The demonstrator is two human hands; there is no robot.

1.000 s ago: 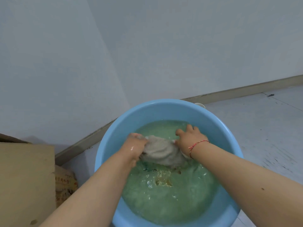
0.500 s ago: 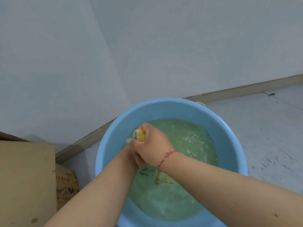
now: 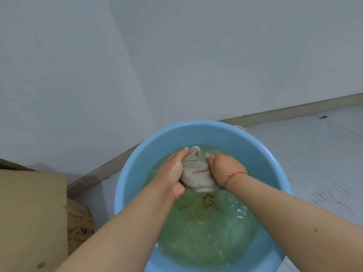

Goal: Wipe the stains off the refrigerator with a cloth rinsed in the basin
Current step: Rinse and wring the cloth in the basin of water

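Cloth [image 3: 196, 176] — grey, bunched — is held over greenish water in the blue basin [image 3: 135, 173]. Left hand [image 3: 173, 173] grips its left side; right hand [image 3: 224, 169] grips its right — both clenched on it.

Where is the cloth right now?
In the head view, the cloth is bunched between the left hand and right hand, over the blue basin's water.

The basin [image 3: 135, 173] near rim is cut off by the bottom edge. The cloth [image 3: 196, 173] sides are hidden under each hand. Print on the box [image 3: 78, 226] is too small to read.
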